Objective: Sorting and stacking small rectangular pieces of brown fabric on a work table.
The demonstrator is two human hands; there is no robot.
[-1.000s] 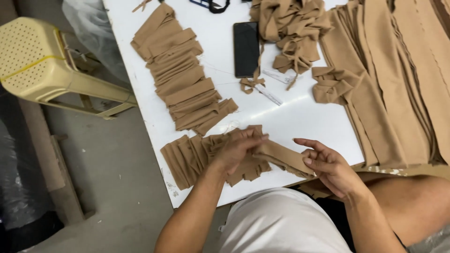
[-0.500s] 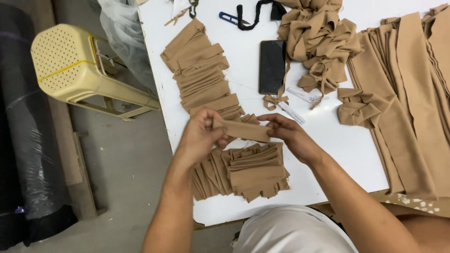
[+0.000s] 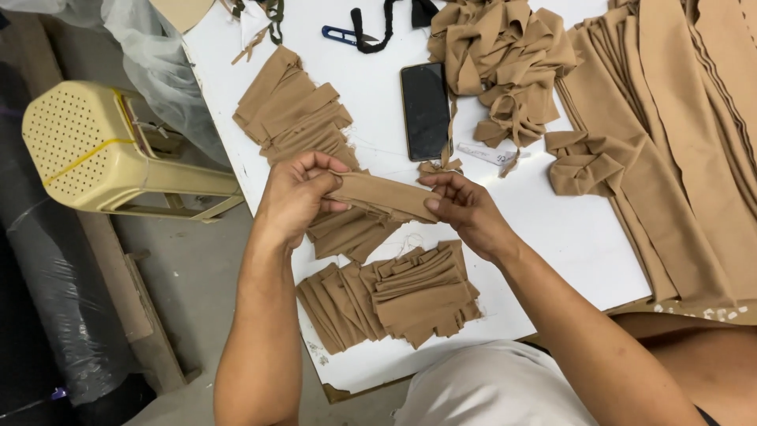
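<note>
Left hand (image 3: 296,197) is closed around one end of a folded tan fabric strip (image 3: 382,196), fingers curled over the top edge, thumb underneath. Right hand (image 3: 465,209) pinches the other end between thumb and fingertips. The strip is held level in the air between both hands, above the white table (image 3: 552,229) and not touching it. Directly under it lies the long row of folded tan pieces (image 3: 296,118) running back toward the far edge; nearer the body sits a second, fanned stack of folded pieces (image 3: 394,296), close to the table's front edge. Other items noted: black phone (image 3: 426,110) face up, a loose heap of crumpled strips (image 3: 505,55) behind it, long lengths of tan cloth (image 3: 678,134) draped on the right side, small blue snips (image 3: 341,35) at the far edge, yellow plastic stool (image 3: 95,150) on the floor to the left. Risk assessment: the right-hand grip is only a light pinch on a soft, slippery-looking knit, so the fold could open or slide out of line if tension between the hands is uneven. The near stack overhangs toward the edge; a brush from a forearm could push pieces onto the floor. The strip's colour matches everything beneath it, so a dropped piece would be easy to lose in the piles.
</note>
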